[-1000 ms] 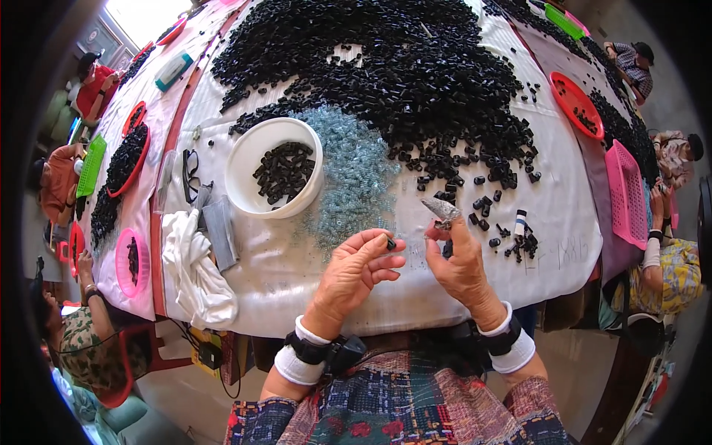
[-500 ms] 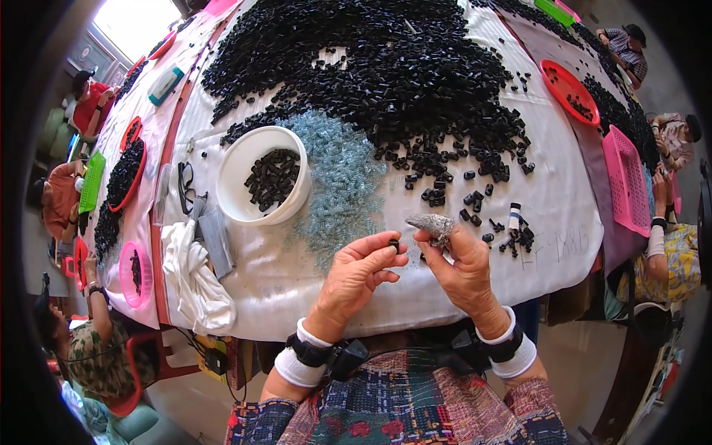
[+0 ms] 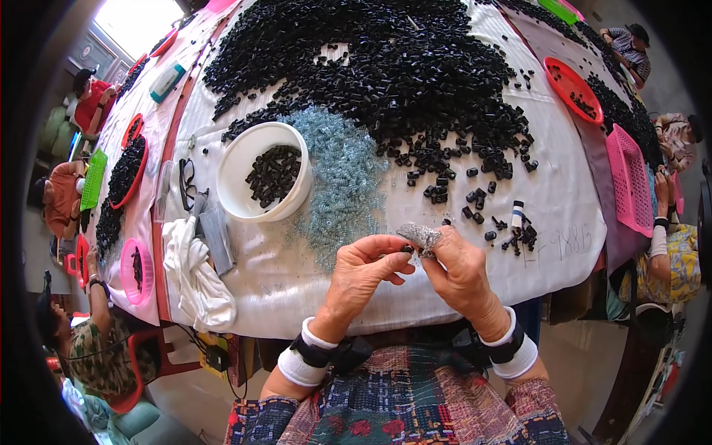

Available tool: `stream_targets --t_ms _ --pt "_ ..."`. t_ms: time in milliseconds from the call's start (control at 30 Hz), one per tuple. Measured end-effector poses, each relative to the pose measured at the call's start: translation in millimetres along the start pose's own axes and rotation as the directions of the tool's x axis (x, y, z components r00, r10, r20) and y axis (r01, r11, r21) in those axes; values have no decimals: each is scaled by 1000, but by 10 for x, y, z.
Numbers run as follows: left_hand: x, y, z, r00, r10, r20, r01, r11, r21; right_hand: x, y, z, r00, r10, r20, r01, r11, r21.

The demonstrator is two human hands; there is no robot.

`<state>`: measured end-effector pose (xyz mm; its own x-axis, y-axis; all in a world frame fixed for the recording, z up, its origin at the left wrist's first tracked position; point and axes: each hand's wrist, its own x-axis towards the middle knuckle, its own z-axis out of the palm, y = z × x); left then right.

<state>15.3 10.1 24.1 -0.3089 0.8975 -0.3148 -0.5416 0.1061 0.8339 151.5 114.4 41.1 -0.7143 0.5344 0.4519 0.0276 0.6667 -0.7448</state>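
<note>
My left hand [image 3: 361, 274] pinches a small black plastic part [image 3: 407, 249] between thumb and index finger. Close beside it, my right hand [image 3: 466, 268] has its fingers bent together. A grey speckled wrapping [image 3: 420, 236] sits at the right fingertips, apparently around a finger; what these fingers grip is hidden. Beyond my hands lies a heap of small clear-blue coiled pieces [image 3: 337, 163], with a white bowl [image 3: 228, 189] of black parts to its left. A large pile of black cylindrical parts [image 3: 356, 81] spreads over the far table.
A white cloth covers the table [image 3: 319, 300]. On the left lie eyeglasses [image 3: 185, 185] and a crumpled white cloth [image 3: 194, 274]. A white-and-dark tube [image 3: 517, 213] stands by loose parts at right. Red trays [image 3: 575, 107] and a pink basket [image 3: 623, 178] flank the table, where other people sit.
My hands have come together: the left with its black part has shifted slightly right, and the right's grey-wrapped tip has moved left to meet it.
</note>
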Motion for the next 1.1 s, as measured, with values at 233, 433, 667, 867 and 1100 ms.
stream_targets --t_ms 233,433,667,867,1100 --pt "6 -62 1 995 91 -28 -89 993 76 -14 -29 81 1000 -19 -23 18 998 -62" --pt "-4 -53 0 995 95 -25 -94 994 52 -13 5 59 999 -36 7 36 998 -59" --pt "-6 -103 -58 996 90 -25 -89 996 18 -8 -26 75 998 -65 -24 63 996 -59" --pt "-11 -59 -88 999 34 -34 -36 998 -44 11 99 -17 978 39 -207 -57 995 -79" --pt "-3 -53 -157 999 -37 -3 37 997 -65 -193 383 -296 917 366 -157 -396 879 -265"
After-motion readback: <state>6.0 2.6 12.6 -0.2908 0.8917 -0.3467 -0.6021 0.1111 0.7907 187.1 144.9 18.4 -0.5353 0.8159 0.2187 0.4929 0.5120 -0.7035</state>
